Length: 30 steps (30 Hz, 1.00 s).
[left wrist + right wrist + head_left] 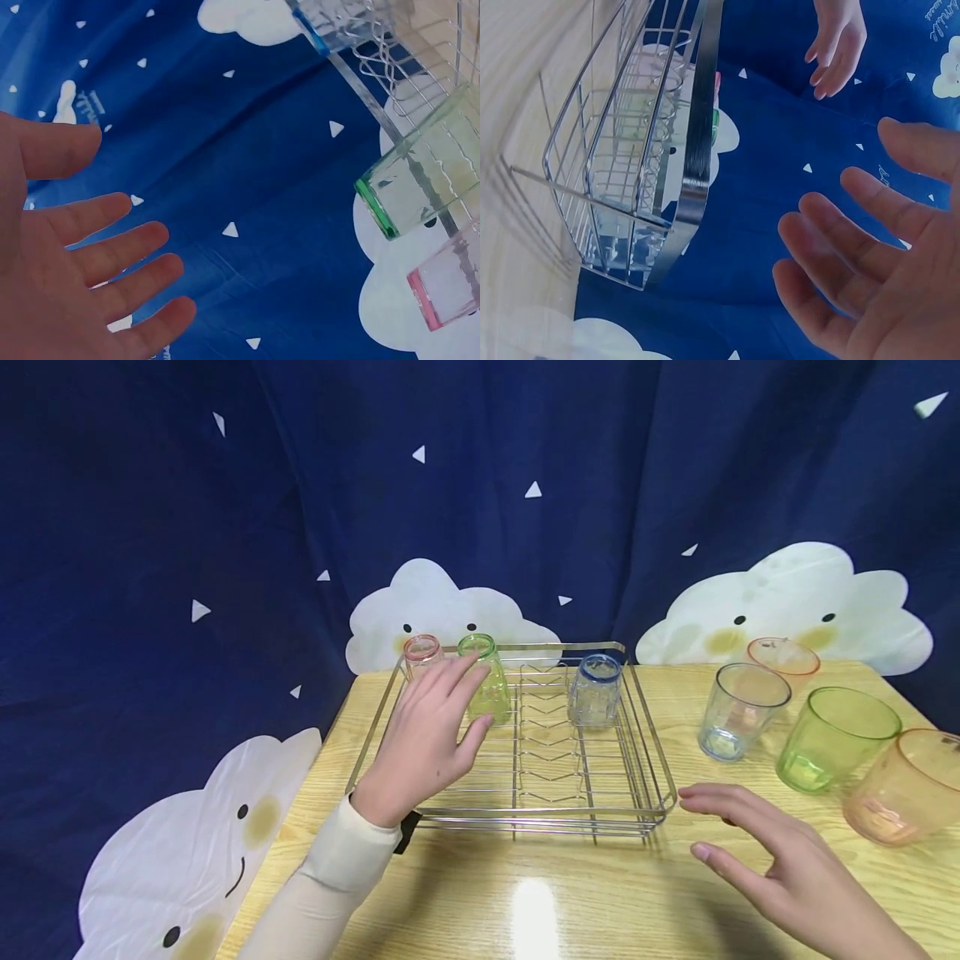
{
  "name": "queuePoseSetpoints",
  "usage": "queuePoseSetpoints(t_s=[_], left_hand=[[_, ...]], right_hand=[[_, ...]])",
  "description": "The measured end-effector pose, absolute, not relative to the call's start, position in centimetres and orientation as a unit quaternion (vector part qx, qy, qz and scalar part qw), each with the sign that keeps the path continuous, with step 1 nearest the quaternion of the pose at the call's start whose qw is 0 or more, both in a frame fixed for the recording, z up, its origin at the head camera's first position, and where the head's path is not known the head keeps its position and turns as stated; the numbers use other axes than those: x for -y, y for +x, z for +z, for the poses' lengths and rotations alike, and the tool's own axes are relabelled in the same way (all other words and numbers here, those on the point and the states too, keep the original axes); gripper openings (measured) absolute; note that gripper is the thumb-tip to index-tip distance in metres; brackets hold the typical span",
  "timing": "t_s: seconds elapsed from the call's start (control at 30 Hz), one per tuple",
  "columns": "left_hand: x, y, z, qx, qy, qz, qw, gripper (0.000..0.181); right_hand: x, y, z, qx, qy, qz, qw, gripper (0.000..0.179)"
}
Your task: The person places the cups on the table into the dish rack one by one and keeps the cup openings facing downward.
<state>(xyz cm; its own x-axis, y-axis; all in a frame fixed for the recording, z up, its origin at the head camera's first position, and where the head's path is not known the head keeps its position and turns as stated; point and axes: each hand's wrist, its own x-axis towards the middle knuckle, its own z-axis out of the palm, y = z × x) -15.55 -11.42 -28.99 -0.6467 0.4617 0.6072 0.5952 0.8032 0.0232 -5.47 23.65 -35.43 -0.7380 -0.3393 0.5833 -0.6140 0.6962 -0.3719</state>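
My left hand (pixel 431 739) is over the left side of the metal wire rack (pixel 555 812), fingers spread and holding nothing; the left wrist view shows the glasses apart from its fingers. Upside down in the rack stand a green glass (pixel 491 693), a pink-rimmed glass (pixel 422 649) partly hidden behind the hand, and a blue-rimmed glass (pixel 596 693) at the right. Beyond the rack's front right corner my right hand (pixel 787 860) hovers above the table, its fingers loosely bent with nothing in them.
Upright on the wooden table (pixel 600 893), right of the rack, are a clear blue glass (pixel 738 714), a green glass (pixel 832 743), an orange glass (pixel 903 793) and a red-rimmed glass (pixel 787 660) behind. A dark blue curtain (pixel 480 510) with white clouds hangs behind the table.
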Motion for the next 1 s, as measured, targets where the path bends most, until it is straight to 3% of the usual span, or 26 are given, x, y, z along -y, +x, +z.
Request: queuePoseSetpoints(t_s=[0.53,1.0], left_hand=[[11.3,-10.6,-30.6,0.892,-0.328,-0.103,0.294,0.050],[10.7,-9.9,-31.7,0.898,-0.334,-0.102,0.269,0.051]], right_hand=[[-24.3,-5.8,-34.8,0.895,0.249,0.276,0.245,0.058],[-25.7,-7.5,-33.3,0.895,0.239,0.260,0.273,0.061]])
